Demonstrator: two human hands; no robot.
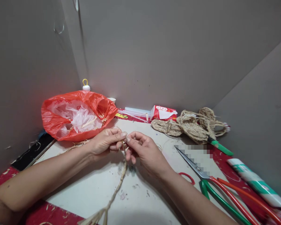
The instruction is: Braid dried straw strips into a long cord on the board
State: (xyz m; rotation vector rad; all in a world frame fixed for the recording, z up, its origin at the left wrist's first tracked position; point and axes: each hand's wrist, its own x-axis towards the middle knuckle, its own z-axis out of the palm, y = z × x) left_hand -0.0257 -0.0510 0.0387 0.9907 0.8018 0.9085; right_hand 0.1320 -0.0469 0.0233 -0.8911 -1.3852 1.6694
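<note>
Left hand (pixel 107 141) and right hand (pixel 144 150), thumbs closed to fingertips, pinch the far end of a twisted straw cord (pixel 119 186) trailing back below them; it looks light, pliant and prone to fray, best gripped close to that pinch. Under both spreads a stained pale tabletop (pixel 84 187); beyond, grey walls (pixel 142 62).
</note>
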